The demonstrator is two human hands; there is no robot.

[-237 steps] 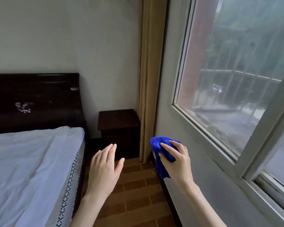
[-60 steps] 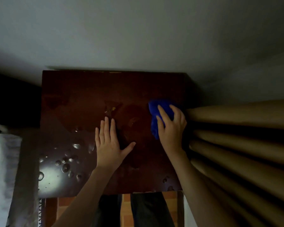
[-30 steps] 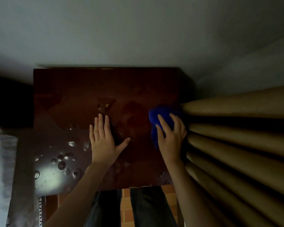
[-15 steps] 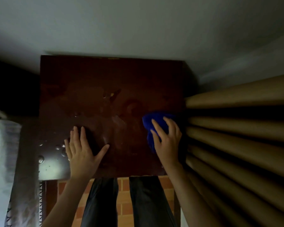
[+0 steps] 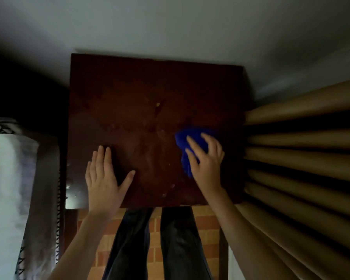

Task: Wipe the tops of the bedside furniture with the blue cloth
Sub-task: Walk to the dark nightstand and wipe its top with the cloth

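Observation:
I look straight down on a dark brown bedside table [image 5: 146, 102] standing against the wall. Its top shows faint smears and a few small droplets near the front left corner. My right hand [image 5: 207, 162] grips a bunched blue cloth [image 5: 192, 140] and presses it onto the top near the right edge. My left hand [image 5: 104, 178] lies flat on the top near the front left, fingers straight and thumb spread.
A bed with white sheets [image 5: 6, 188] and a patterned edge runs along the left. Tan curtain folds [image 5: 307, 158] hang close against the table's right side. My dark trouser legs [image 5: 156, 243] stand on an orange tiled floor [image 5: 204, 219] before the table.
My right hand has drawn the blue cloth from the middle of the right side toward the front. My left hand has slid from the centre to the front left.

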